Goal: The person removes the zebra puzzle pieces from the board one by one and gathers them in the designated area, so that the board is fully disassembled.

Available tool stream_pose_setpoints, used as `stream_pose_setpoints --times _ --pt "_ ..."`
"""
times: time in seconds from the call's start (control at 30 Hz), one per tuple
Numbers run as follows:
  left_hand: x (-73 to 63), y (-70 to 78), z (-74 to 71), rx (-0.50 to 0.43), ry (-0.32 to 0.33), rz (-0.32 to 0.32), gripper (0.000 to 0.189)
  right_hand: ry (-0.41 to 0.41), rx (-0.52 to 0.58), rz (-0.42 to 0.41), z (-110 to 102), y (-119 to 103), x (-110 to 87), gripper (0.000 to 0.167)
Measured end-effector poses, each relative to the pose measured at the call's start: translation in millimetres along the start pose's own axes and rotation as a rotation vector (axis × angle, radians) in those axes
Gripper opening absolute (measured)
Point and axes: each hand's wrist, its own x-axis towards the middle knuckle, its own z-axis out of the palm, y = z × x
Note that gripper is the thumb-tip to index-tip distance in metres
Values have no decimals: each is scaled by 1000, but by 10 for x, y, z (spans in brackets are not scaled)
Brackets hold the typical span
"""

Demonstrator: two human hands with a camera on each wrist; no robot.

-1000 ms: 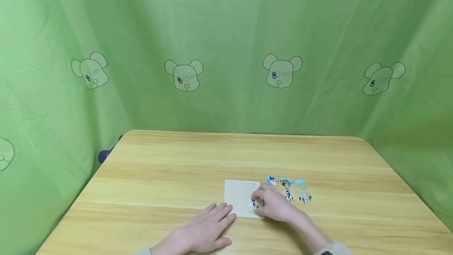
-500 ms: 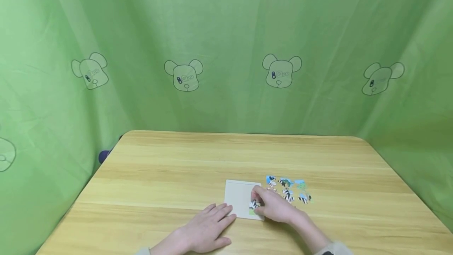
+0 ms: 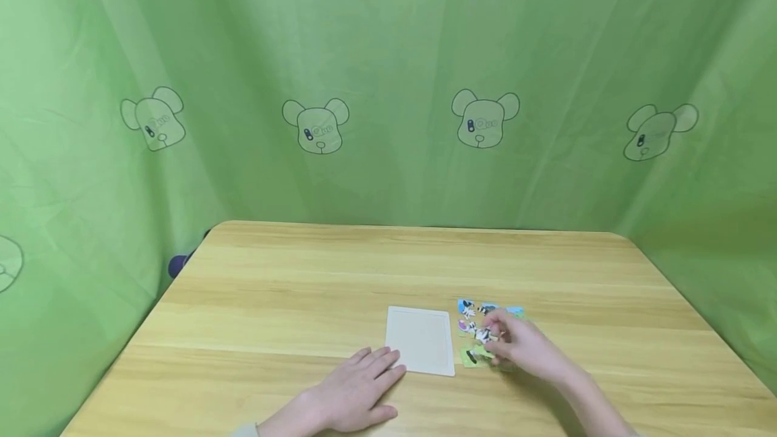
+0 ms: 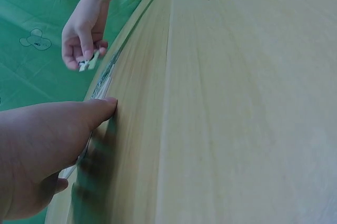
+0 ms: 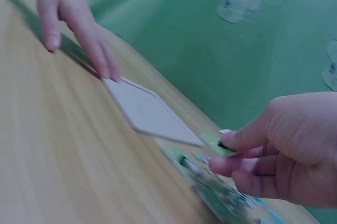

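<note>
A pale, shallow puzzle tray (image 3: 420,340) with a raised rim lies on the table, its floor bare. My left hand (image 3: 358,393) rests flat with extended fingers, fingertips at the tray's lower left corner. My right hand (image 3: 529,351) is to the right of the tray, over a group of loose jigsaw pieces (image 3: 473,357) with zebra, grass and sky pictures. Between its thumb and fingers it pinches one jigsaw piece (image 5: 220,145), green and black in the right wrist view. The same piece (image 4: 88,62) shows in the left wrist view, raised above the table. This hand hides part of the group.
The wooden table (image 3: 291,288) stretches out behind and to both sides of the tray. A green curtain (image 3: 388,86) with bear outlines encloses its back and sides. Something dark purple (image 3: 177,266) pokes out past the table's left edge.
My right hand has moved right from the tray to over the loose pieces, carrying the jigsaw piece that was at the tray's lower right. The left hand has stayed put.
</note>
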Motion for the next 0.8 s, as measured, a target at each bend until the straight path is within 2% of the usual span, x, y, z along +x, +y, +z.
stream_pose_setpoints --times 0.13,0.27,0.37,0.6,0.8 --pt "-2 0 9 12 6 2 62 77 46 48 -164 105 -101 36" --pt "-4 1 19 13 3 -1 62 114 -21 20 -307 212 -221 34" --pt "0 0 24 8 4 -2 62 103 -83 -24 -393 284 -304 33" --pt "-2 3 18 0 8 -4 63 42 -154 -41 -452 427 -381 29" --pt "-6 8 8 -4 -6 -9 63 71 -226 -40 -400 508 -398 29"
